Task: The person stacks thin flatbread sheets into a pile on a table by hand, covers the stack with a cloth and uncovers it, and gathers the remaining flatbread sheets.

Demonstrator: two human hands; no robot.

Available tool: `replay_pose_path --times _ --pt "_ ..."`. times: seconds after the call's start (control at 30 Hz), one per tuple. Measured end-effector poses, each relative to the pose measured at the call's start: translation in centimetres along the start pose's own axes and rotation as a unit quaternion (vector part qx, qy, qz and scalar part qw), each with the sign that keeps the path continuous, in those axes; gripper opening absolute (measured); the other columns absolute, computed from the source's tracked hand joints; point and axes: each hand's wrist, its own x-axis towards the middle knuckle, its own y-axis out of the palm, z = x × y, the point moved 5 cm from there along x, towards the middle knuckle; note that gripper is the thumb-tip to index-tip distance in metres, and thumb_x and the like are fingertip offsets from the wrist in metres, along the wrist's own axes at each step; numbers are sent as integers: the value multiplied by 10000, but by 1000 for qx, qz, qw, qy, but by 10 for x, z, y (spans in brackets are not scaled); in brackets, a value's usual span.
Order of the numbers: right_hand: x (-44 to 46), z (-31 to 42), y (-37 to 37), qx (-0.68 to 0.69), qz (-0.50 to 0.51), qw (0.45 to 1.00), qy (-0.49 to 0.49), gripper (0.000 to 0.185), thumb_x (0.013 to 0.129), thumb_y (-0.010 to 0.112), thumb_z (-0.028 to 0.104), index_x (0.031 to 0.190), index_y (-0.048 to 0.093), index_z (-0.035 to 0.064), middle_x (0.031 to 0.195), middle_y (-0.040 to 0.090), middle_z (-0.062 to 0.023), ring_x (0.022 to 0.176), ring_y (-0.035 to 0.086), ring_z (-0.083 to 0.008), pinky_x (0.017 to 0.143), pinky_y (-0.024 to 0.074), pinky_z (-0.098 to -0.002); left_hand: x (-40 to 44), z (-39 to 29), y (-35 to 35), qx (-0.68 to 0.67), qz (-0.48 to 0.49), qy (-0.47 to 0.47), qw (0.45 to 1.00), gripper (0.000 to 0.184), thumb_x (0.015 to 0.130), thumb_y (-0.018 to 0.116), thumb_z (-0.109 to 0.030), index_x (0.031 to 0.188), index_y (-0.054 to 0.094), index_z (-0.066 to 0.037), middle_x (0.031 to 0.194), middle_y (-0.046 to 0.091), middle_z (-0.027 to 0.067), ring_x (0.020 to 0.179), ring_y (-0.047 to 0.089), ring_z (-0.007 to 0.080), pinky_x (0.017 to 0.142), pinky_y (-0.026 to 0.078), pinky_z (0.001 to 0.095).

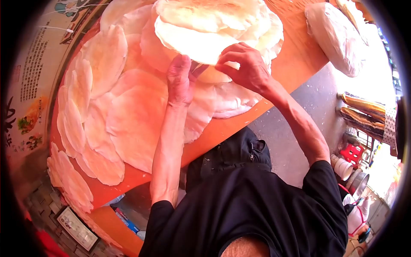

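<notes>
A large, thin, pale round flatbread (195,40) lies over a stack of others in front of me, its near edge raised. My left hand (180,81) is at that edge, thumb up along the side and fingers partly hidden beneath it. With thumb and forefinger, my right hand (244,66) pinches the same edge a little to the right. Strong light washes out the flatbread's surface. More flatbreads (135,115) overlap one another across the orange tabletop (299,64), left of and below the stack.
A plastic-wrapped white bundle (334,36) lies at the table's far right. Beyond the table edge are a grey floor (278,141), a red stool (352,152) and white buckets (342,167). A printed wall panel (32,77) stands along the left side.
</notes>
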Motion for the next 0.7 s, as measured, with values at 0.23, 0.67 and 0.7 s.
replay_pose_path --times 0.23,0.67,0.7 --pt "7 13 -12 -28 -60 995 72 93 801 755 60 820 670 27 811 690 -105 730 665 -279 628 529 -353 6 8 -12 5 -5 6 1000 334 1009 586 -217 1291 549 -41 1252 632 84 1161 626 266 1014 536 437" --pt "49 74 -69 -67 -144 984 82 41 901 661 62 920 640 33 753 665 -123 696 664 -233 587 511 -327 -74 -83 -78 81 -192 7 978 250 984 597 -211 1142 637 -23 1075 690 82 934 687 191 760 575 357" --pt "59 54 -82 20 -183 976 118 104 915 678 107 962 651 18 750 683 -131 677 664 -209 608 509 -306 -85 -96 -97 52 -202 -4 978 269 986 591 -217 1162 632 -17 1086 691 89 950 687 203 777 575 358"
